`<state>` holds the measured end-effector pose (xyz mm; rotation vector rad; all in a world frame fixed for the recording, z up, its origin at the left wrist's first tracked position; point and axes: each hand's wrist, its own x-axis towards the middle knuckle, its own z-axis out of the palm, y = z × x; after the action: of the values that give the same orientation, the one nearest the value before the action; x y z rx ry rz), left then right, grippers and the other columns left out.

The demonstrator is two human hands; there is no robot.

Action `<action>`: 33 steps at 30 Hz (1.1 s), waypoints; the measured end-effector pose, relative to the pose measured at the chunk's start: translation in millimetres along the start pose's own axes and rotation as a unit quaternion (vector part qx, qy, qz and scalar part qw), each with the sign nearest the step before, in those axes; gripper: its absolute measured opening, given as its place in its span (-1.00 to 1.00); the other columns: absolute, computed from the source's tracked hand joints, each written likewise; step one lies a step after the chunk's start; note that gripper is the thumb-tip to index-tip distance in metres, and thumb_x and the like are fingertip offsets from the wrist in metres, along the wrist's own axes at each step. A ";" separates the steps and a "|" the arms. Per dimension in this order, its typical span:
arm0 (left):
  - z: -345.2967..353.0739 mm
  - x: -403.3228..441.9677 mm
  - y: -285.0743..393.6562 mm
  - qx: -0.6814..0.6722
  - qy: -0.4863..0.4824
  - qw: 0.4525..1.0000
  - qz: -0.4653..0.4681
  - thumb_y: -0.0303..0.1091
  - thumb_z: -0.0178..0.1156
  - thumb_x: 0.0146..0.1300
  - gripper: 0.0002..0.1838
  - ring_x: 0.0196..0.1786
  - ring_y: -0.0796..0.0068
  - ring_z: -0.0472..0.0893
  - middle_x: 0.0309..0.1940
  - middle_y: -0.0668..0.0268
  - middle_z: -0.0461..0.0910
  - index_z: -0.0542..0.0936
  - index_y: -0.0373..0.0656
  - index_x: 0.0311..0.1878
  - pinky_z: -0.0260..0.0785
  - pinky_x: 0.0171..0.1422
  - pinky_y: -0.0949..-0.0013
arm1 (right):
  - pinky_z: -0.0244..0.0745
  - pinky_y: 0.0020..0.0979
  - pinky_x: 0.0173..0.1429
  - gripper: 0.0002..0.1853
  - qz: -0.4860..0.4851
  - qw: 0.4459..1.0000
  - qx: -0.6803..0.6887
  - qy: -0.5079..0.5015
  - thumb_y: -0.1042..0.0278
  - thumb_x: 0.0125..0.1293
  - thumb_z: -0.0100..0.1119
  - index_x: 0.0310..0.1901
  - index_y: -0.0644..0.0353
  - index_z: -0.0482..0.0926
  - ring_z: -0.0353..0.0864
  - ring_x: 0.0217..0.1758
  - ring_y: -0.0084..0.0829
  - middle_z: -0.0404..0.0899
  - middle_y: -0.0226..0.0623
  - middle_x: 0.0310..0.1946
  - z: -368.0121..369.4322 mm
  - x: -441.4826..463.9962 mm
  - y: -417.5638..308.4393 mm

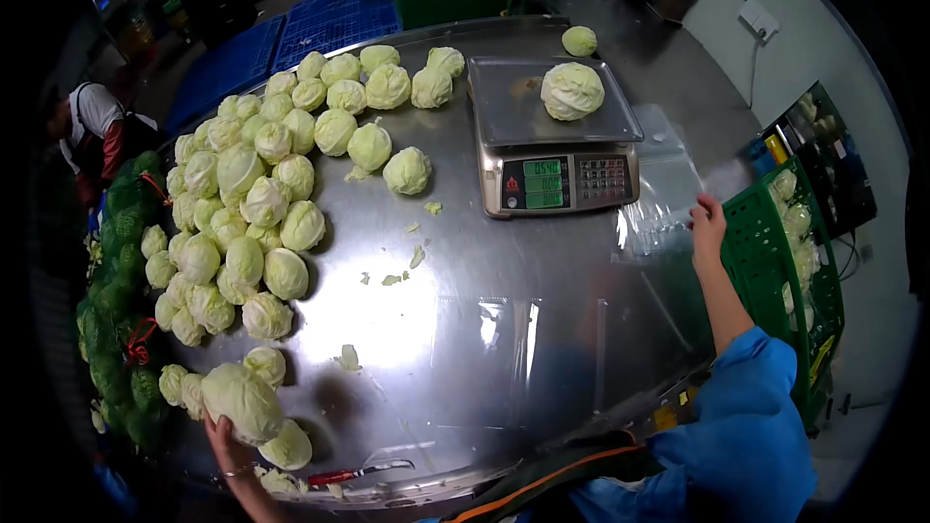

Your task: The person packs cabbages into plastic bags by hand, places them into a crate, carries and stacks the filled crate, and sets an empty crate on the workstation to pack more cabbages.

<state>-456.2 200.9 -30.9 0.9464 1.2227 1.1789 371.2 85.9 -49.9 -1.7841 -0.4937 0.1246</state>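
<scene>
At the lower left, my left hand [228, 450] is wrapped round the underside of a large pale green cabbage [242, 402], beside the heap of cabbages [237, 169]. On the right, my right hand [708, 223] has its fingers pressed together by the edge of the clear plastic bags [659, 199]; whether it pinches one I cannot make out. A single cabbage [572, 91] sits on the plate of the digital scale [557, 177], whose green display is lit.
A small cabbage [579, 41] lies behind the scale. A red-handled knife [360, 473] is near the front edge. Green crate [765, 257] with bagged cabbages at right; green net sacks [121, 281] at left, near another person [97, 126]. Leaf scraps lie on the metal table [407, 252].
</scene>
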 end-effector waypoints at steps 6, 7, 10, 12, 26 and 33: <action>248.2 -91.1 -86.2 -0.670 -0.129 0.724 -0.102 0.22 0.12 0.07 -0.12 0.33 -0.10 0.11 0.33 -0.01 0.04 0.08 -0.06 0.36 0.16 0.18 -0.41 | 0.46 -0.41 -0.07 -0.46 0.041 0.987 0.062 -0.144 0.31 0.11 0.19 0.16 0.17 0.34 0.39 0.11 -0.37 0.30 -0.18 0.15 83.4 22.8 -53.2; 275.5 -96.8 -95.2 -0.696 -0.131 0.687 -0.165 0.24 0.15 0.04 -0.08 0.33 -0.11 0.13 0.33 0.00 0.05 0.08 -0.05 0.36 0.18 0.18 -0.39 | 0.45 -0.35 0.03 -0.37 0.053 0.981 0.061 -0.178 0.24 0.10 0.25 0.22 0.14 0.28 0.35 0.18 -0.31 0.24 -0.14 0.20 94.0 22.8 -79.4; 343.3 -74.8 -78.5 -0.574 -0.142 0.782 -0.195 0.27 0.20 -0.04 -0.02 0.32 -0.09 0.17 0.32 0.04 0.09 0.07 -0.02 0.37 0.18 0.22 -0.34 | 0.14 -0.20 0.32 -0.04 -0.104 0.965 -0.010 -0.242 -0.03 -0.06 0.38 0.34 0.08 0.08 0.05 0.37 -0.07 -0.05 0.09 0.32 144.5 79.7 -76.7; 381.4 -35.8 -65.7 -0.474 -0.159 0.844 -0.192 0.24 0.25 -0.07 0.01 0.32 -0.11 0.17 0.34 0.06 0.09 0.06 -0.03 0.38 0.11 0.26 -0.36 | -0.02 -0.15 0.40 0.12 -0.164 0.948 -0.103 -0.255 -0.16 -0.19 0.41 0.38 0.05 0.00 -0.11 0.42 0.05 -0.20 0.20 0.34 173.9 95.5 -91.2; 701.8 192.3 -31.7 0.572 -0.080 0.728 0.370 -0.03 0.46 -0.32 0.08 0.32 -0.14 0.10 0.29 -0.04 0.08 0.10 0.12 0.34 0.14 0.28 -0.08 | 0.22 -0.18 0.34 -0.24 0.111 0.827 0.310 -0.455 0.17 0.06 0.29 0.29 0.11 0.16 0.23 0.31 -0.20 0.23 -0.13 0.23 142.2 168.8 -49.4; 635.6 100.5 -42.5 0.400 -0.190 0.825 0.352 -0.23 0.25 0.04 -0.37 0.18 -0.01 0.33 0.12 -0.07 0.33 0.30 -0.14 0.20 0.22 0.19 0.08 | 0.17 0.41 0.12 -0.01 0.392 0.652 0.526 -0.380 -0.35 -0.10 0.18 0.34 -0.06 0.08 0.08 0.31 0.20 0.07 -0.09 0.33 -60.1 13.2 82.8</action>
<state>174.0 334.9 -3.6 2.3018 1.0472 0.9009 425.2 21.2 -109.4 -0.5572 -0.0823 1.5068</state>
